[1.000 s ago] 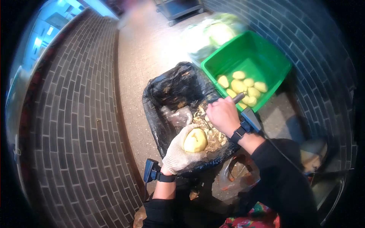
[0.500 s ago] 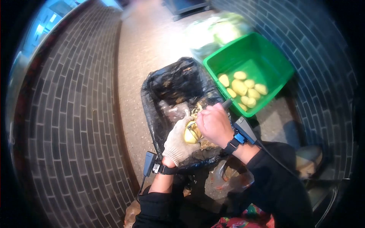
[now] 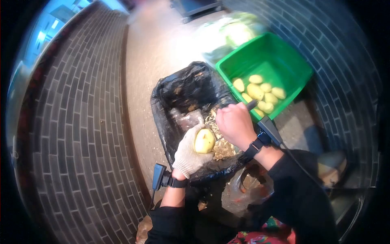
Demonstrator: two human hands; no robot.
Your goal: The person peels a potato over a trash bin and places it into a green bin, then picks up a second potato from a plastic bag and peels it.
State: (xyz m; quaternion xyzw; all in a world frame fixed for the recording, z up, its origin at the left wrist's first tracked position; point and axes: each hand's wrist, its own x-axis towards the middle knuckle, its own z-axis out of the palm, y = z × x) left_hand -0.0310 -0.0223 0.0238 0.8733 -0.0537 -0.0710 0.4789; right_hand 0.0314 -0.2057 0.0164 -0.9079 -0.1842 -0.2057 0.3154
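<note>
I take this for a kitchen's food-prep corner, tucked into a narrow passage. On my feed a brick-patterned wall [image 3: 85,101] runs up the left and a second wall [image 3: 337,61] closes in the right, with speckled floor [image 3: 142,73] between them. Down at that level I see a green tub [image 3: 284,59] with pale, peeled potatoes [image 3: 254,91], a bin [image 3: 161,122] lined in black plastic and strewn with peelings [image 3: 226,149], and what looks like bagged greens [image 3: 239,32]. Beyond the left wall lies a blue-lit area [image 3: 42,34], too blurred for me to make out its fittings.
</note>
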